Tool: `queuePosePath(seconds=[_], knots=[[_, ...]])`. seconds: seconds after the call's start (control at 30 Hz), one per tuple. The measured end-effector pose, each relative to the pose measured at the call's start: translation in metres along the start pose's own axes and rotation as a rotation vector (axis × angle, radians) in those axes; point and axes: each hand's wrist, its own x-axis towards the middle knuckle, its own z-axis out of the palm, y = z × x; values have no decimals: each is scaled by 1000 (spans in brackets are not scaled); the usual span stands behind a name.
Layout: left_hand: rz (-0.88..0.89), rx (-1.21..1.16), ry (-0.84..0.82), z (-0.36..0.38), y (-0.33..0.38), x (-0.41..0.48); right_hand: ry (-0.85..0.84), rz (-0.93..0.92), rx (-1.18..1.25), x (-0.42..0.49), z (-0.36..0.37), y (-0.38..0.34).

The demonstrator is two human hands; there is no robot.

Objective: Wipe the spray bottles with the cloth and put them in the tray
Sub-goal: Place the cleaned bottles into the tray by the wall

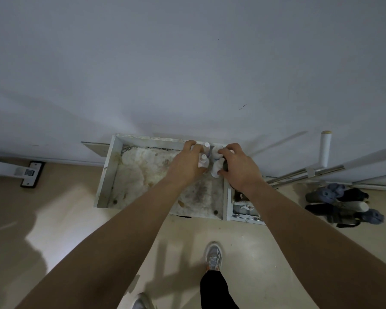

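The four small spray bottles (pixel 216 152) stand close together in the far right corner of the tray (pixel 108 172). The left hand (pixel 187 162) curls around the left pair and the right hand (pixel 236 166) around the right pair. Pressed like this, one bottle could tip and knock over its neighbours (they look narrow). The hands cover the bottle bodies, and I cannot find the cloth in this dim light.
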Motion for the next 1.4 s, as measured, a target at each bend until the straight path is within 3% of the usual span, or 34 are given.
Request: queuePosePath(seconds=[0.2,0.4,0.6,0.73,1.1,1.4], knots=[[-31,137,-58,-29,-16,-50,85,75,8,-40,-21,-18],[-55,212,-191,-61,-54,-141,156,84,6,-107,-22,-81],[-75,244,-263,-96,-91,-243,33,21,-13,-166,0,-173],[-172,242,-205,-105,-125,-301,-128,-132,-40,-181,37,-224],[-651,2,-117,-12,-249,-473,-448,-483,-213,-237,244,-295],[-888,-25,-64,126,-433,-554,-567,-423,-241,-251,484,-317]])
